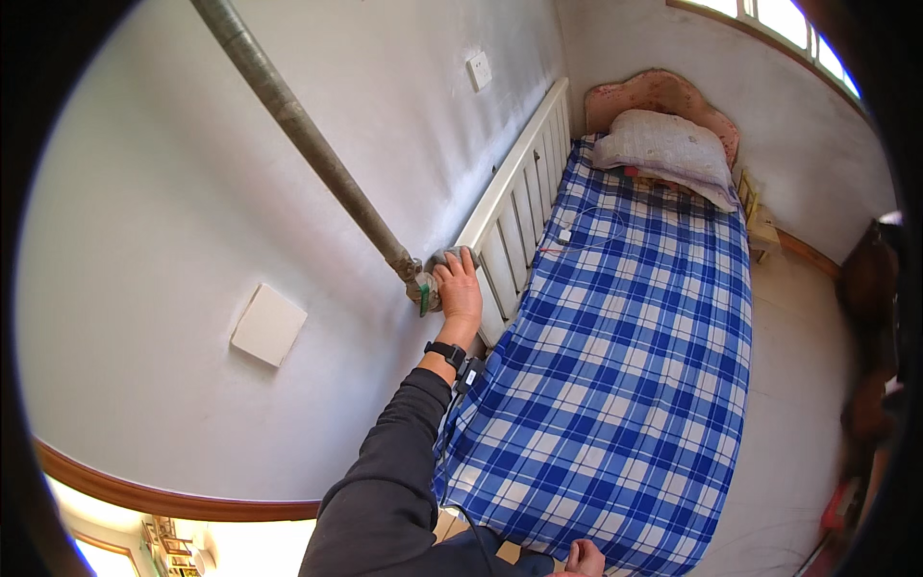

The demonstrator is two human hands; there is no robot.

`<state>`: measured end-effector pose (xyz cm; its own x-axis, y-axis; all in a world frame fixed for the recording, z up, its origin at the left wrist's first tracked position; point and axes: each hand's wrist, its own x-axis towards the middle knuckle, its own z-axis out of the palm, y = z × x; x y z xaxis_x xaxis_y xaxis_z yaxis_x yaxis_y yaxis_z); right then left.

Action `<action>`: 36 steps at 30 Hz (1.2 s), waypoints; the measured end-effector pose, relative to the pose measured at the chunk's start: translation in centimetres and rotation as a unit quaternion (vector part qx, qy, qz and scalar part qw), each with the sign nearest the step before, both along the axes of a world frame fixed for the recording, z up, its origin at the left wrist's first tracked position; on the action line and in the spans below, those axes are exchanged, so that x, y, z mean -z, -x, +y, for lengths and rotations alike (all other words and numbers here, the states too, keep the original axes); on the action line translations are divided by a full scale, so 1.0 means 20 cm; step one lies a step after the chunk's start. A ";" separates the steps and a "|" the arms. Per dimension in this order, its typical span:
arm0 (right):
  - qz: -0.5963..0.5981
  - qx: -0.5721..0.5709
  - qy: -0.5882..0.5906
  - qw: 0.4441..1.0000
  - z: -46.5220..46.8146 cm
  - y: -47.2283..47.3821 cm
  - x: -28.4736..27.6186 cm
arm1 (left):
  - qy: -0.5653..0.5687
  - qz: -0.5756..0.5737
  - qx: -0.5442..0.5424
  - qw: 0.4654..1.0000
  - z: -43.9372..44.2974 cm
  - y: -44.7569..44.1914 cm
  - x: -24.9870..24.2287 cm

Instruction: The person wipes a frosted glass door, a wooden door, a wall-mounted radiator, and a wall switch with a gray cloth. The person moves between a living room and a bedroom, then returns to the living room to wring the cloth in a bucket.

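My left hand (459, 292) is pressed on a grey cloth (453, 254) at the near end of a white wall radiator (497, 216). Part of the cloth is hidden beneath my fingers and palm. Close to my knuckles is a pipe valve with a green handle (424, 297). A thick grey pipe (303, 126) slants up the wall from that valve. My right hand (585, 557) is low in the view, over the near end of the bed. Its fingers are curled, and the bottom edge of the picture cuts it off.
A bed with a blue and white checked sheet (613, 346) runs along the radiator. On it are a pillow (663, 148) and a white cable (566, 234). A black adapter (471, 373) lies by my wrist. The wall carries a socket (479, 71) and a square cover (269, 326).
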<state>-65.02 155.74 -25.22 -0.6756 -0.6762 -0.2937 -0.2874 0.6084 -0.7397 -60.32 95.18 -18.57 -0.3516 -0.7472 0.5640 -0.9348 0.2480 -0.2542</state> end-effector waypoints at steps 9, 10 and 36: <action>0.017 0.004 0.015 1.000 0.16 -0.10 -0.09 | -0.119 0.137 0.189 0.965 0.32 -0.14 -0.11; 0.028 -0.005 0.016 0.999 0.17 -0.09 -0.10 | -0.177 0.167 0.200 0.949 0.42 -0.16 -0.12; 0.138 -0.124 0.034 0.982 0.06 0.02 -0.34 | -0.371 0.820 0.395 0.183 0.84 -0.74 -0.58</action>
<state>-65.49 156.92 -18.36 -0.5350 -0.8418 -0.0711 -0.6156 0.4462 -0.6496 -45.52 111.91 -6.88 -0.3281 -0.9134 0.2410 0.7993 -0.1325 0.5861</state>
